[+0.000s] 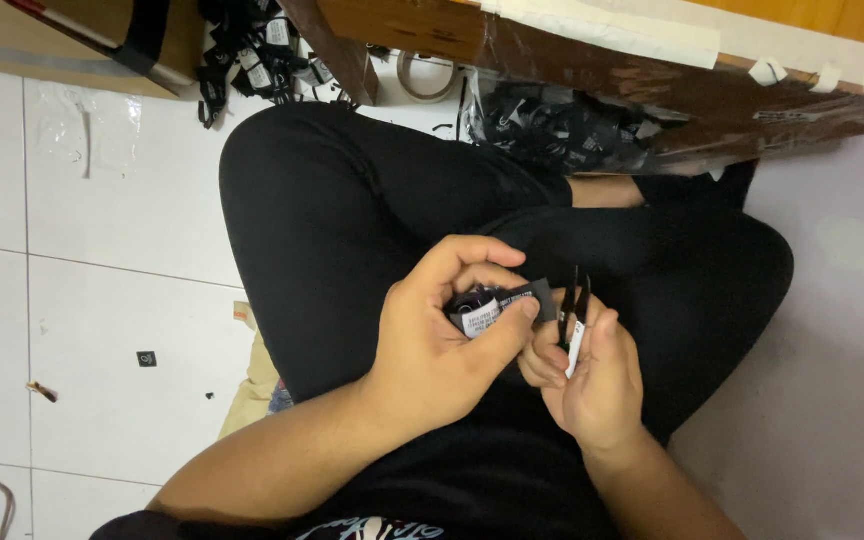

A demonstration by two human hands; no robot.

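Note:
I sit cross-legged on a white tiled floor, in black trousers, and both hands meet over my lap. My left hand (442, 340) is closed around a small black bundle of tags (497, 305) with a white label showing at its end, the thumb pressed on it. My right hand (592, 380) pinches two thin black strips with a white tag (574, 315) upright between its fingers, right beside the bundle. The two hands touch.
A brown cardboard box (592, 60) lies open at the top, beside a clear bag of black tags (552, 130). More black tags with white labels (252, 60) are heaped at the upper left next to a tape roll (425, 78). Small scraps dot the tiles.

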